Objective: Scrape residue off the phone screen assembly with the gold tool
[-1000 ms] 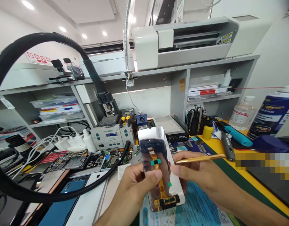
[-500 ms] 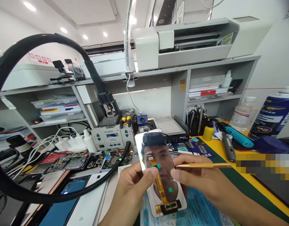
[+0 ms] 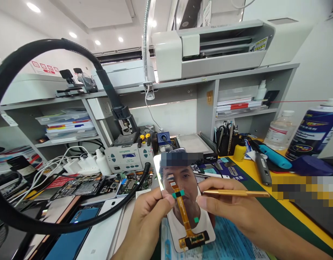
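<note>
Two bare hands are gripping a phone display panel [image 3: 182,202] upright in front of the grey soldering station [image 3: 128,156], its orange flex cable [image 3: 182,213] facing the camera. The left hand [image 3: 148,220] is curling closed on the panel's left edge, thumb on the glass, while the right hand [image 3: 231,213] is pinching the right edge, gold tweezers [image 3: 237,193] lying across its fingers and pointing away from the station
</note>
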### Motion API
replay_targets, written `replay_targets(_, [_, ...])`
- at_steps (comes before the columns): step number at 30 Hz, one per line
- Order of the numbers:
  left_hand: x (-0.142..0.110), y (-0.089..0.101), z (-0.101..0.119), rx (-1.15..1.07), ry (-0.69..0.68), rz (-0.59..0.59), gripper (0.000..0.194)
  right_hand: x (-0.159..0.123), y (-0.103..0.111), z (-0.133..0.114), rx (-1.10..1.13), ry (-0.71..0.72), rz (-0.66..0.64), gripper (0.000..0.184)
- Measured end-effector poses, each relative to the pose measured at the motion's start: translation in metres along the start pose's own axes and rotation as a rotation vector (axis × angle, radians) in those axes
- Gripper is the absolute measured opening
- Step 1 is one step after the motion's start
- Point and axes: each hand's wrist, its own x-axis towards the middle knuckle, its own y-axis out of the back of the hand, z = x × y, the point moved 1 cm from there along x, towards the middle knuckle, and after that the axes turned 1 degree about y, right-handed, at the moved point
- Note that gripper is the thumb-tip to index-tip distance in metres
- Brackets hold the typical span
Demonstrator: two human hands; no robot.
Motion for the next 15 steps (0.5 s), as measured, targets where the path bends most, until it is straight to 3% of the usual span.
replay_targets(6, [-0.0001,-0.0001,-0.0013,-0.026,-0.023,-0.028,0.026,-0.0037,-0.0018,-0.0032,-0.026,-0.029,0.044,0.024])
replay_targets(15, [0.0001,0.0012,-0.0011,-0.031,-0.009,-0.003,0.029,-0.0026,-0.0027,-0.0015,0.008,-0.038,0.007,0.025])
